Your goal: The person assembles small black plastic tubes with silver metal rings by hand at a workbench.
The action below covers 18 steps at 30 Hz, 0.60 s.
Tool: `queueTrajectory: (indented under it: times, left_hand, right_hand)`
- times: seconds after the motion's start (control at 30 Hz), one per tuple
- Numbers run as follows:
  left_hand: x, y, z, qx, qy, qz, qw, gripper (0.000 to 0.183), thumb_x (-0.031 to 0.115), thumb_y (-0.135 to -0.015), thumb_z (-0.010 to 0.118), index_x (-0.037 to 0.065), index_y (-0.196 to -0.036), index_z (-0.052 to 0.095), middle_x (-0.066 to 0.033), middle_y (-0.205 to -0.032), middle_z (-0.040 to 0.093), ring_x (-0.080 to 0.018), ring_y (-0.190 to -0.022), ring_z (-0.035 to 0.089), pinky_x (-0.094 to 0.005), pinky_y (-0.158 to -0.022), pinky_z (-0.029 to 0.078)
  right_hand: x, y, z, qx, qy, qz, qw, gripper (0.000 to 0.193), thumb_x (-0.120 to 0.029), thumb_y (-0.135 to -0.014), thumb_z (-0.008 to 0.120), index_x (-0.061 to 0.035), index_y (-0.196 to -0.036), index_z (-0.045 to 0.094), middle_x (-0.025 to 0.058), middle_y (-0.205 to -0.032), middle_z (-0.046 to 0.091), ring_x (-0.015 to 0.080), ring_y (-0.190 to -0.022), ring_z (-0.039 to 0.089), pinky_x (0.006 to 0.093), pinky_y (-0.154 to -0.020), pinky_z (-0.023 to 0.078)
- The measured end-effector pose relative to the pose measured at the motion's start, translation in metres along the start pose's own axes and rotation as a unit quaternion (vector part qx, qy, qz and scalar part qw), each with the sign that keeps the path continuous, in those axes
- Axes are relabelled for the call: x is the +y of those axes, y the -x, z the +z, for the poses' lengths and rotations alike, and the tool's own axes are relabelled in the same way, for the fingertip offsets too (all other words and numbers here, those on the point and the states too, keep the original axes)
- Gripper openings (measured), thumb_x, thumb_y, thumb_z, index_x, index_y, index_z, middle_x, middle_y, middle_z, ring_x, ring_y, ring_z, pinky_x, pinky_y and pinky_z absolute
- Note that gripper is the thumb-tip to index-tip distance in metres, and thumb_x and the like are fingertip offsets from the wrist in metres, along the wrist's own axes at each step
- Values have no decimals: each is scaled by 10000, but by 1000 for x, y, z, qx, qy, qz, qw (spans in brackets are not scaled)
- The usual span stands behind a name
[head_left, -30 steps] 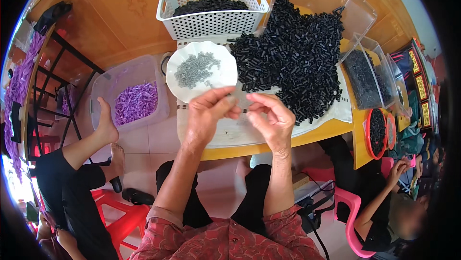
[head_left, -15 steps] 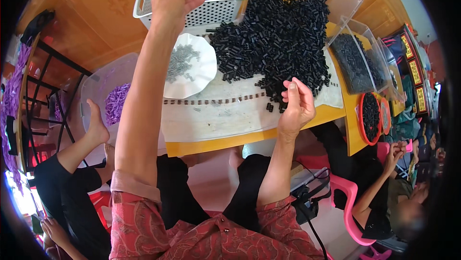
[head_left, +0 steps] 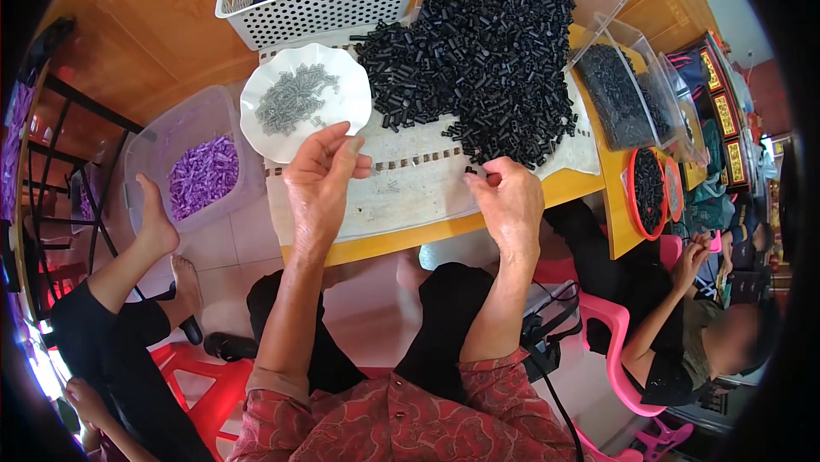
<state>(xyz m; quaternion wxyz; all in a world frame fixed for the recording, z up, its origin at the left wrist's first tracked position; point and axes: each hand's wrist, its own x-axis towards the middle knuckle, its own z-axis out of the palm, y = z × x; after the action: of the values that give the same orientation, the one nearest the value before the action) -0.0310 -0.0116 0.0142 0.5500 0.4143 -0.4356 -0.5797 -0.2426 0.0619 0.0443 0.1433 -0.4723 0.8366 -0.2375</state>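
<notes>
My left hand point(head_left: 320, 184) is over the cloth by the near edge of a scalloped white plate point(head_left: 348, 112). Its fingers are curled toward the thumb; whether they hold something small is hidden. On the plate lies a heap of small clear or silvery pieces point(head_left: 295, 96). At the near edge of a large pile of short black tubes point(head_left: 504, 61), my right hand point(head_left: 510, 201) is closed, with a small black piece point(head_left: 471, 170) showing at its thumb tip. The pale cloth point(head_left: 384, 214) lies under both hands.
Behind the plate stands a white perforated basket point(head_left: 329, 18) of black pieces. Clear bins point(head_left: 615, 95) and a red-rimmed tray point(head_left: 647, 193) sit to the right. A tub of purple pieces point(head_left: 205, 176) is at left. Other people sit on both sides, one on a pink chair point(head_left: 611, 317).
My left hand has come back from above the white basket to the near side of the plate. My right hand has dropped slightly nearer, its fingers turned to the black tubes.
</notes>
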Motion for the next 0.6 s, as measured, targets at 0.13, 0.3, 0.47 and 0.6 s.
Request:
queueTrajectory:
  times: [0.13, 0.3, 0.47, 0.6]
  left_hand:
    - [-8, 13, -3, -71, -31, -33, 996, 258, 7, -897, 624, -40, -1150, 596, -82, -874, 670, -113, -742, 637, -240, -638, 520]
    - [3, 27, -5, -279, -282, 134, 908, 245, 34, -837, 677, 24, -1081, 650, -104, -891, 670, -195, -726, 652, -300, -628, 526]
    - [-2, 44, 5, -324, -454, 207, 803, 228, 42, -740, 694, 16, -960, 642, -132, -919, 574, -321, -752, 641, -406, -634, 536]
    - [2, 47, 6, -352, -468, 209, 783, 171, 21, -718, 649, 6, -883, 608, -132, -879, 544, -324, -737, 628, -412, -619, 530]
  right_hand:
    - [4, -4, 13, 14, 57, -35, 998, 260, -205, -750, 731, 14, -886, 690, 160, -773, 683, 309, -713, 659, 386, -675, 502]
    - [-5, -4, 14, 0, 77, -32, 996, 196, -178, -773, 696, -16, -883, 692, 166, -826, 664, 336, -750, 647, 425, -690, 499]
    - [-7, -4, 20, -11, 90, -65, 994, 170, -166, -792, 663, -39, -901, 690, 175, -856, 654, 364, -781, 643, 458, -716, 502]
    - [-18, -2, 24, 10, -24, -93, 995, 145, -105, -775, 690, -26, -895, 678, 152, -816, 644, 298, -703, 653, 392, -648, 511]
